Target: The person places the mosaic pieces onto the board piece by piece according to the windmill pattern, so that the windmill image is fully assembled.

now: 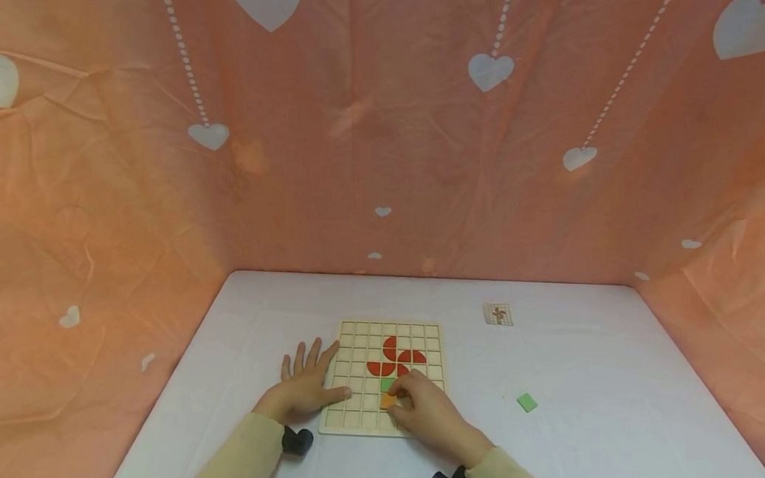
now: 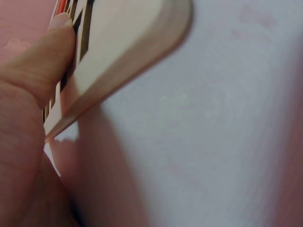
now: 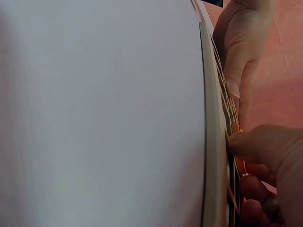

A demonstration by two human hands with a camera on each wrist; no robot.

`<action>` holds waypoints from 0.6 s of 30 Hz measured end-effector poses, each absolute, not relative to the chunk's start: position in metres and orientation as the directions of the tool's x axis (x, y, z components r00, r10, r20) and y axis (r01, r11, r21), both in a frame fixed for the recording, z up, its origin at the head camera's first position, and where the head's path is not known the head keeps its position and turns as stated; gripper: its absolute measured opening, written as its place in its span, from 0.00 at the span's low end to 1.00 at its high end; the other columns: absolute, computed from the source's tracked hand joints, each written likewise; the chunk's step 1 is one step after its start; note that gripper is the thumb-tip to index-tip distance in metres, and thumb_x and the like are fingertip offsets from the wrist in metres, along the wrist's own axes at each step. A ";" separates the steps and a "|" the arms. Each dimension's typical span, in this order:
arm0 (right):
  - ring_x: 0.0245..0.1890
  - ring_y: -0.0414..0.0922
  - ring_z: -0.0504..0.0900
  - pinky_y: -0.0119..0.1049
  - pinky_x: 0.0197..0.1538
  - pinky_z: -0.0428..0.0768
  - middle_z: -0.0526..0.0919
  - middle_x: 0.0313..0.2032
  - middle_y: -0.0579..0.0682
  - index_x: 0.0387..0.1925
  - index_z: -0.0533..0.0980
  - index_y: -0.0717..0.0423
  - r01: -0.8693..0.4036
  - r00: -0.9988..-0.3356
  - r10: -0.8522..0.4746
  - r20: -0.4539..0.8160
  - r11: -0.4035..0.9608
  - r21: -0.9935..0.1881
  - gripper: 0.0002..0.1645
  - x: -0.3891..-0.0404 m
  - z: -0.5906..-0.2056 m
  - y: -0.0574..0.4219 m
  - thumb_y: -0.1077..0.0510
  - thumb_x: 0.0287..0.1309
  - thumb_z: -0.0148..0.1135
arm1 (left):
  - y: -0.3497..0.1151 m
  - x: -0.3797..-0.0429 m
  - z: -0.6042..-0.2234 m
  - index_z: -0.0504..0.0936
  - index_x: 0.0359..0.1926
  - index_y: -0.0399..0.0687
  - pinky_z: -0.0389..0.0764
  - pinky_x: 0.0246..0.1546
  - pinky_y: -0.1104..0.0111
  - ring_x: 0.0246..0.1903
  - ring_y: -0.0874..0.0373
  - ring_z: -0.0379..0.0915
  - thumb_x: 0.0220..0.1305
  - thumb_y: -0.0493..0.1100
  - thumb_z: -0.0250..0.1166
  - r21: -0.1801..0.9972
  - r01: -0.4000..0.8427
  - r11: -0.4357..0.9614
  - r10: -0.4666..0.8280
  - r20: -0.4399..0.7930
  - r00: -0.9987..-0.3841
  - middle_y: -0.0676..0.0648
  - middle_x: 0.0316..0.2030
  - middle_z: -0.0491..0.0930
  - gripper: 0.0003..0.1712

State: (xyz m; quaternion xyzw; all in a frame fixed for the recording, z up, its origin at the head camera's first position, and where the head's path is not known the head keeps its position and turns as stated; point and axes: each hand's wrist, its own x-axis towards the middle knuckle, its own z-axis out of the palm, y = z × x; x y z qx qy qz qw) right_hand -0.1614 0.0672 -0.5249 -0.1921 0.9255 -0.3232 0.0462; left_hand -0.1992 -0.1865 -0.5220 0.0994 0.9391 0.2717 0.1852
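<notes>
A wooden grid board lies on the white table, with several red quarter-round pieces and a green square tile set in its cells. My right hand is over the board's lower right part, thumb and fingers pinching an orange square tile just below the green one. In the right wrist view that orange tile shows at the grid beside the thumb, partly hidden. My left hand spreads at the board's left edge, its thumb resting on the grid.
A loose green tile lies on the table to the right of the board. Farther back sits a small pattern card. Orange cloth with pale hearts stands around the table's back and sides.
</notes>
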 end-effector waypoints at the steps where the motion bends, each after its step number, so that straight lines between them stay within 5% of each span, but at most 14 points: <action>1: 0.36 0.35 0.72 0.36 0.44 0.76 0.74 0.38 0.37 0.40 0.80 0.49 -0.326 -0.922 -0.386 0.038 0.718 -0.615 0.11 -0.161 -0.524 0.067 0.53 0.55 0.68 | -0.186 -0.199 -0.521 0.43 0.77 0.52 0.20 0.64 0.40 0.71 0.35 0.16 0.57 0.67 0.64 0.546 0.083 0.834 0.285 -0.297 -0.911 0.36 0.75 0.31 0.58; 18: 0.34 0.35 0.71 0.33 0.41 0.74 0.74 0.36 0.37 0.39 0.80 0.47 -0.320 -0.924 -0.380 0.044 0.704 -0.635 0.10 -0.163 -0.525 0.068 0.52 0.55 0.68 | -0.186 -0.198 -0.521 0.45 0.77 0.51 0.21 0.64 0.39 0.71 0.34 0.17 0.56 0.66 0.65 0.539 0.093 0.837 0.286 -0.286 -0.915 0.34 0.75 0.33 0.58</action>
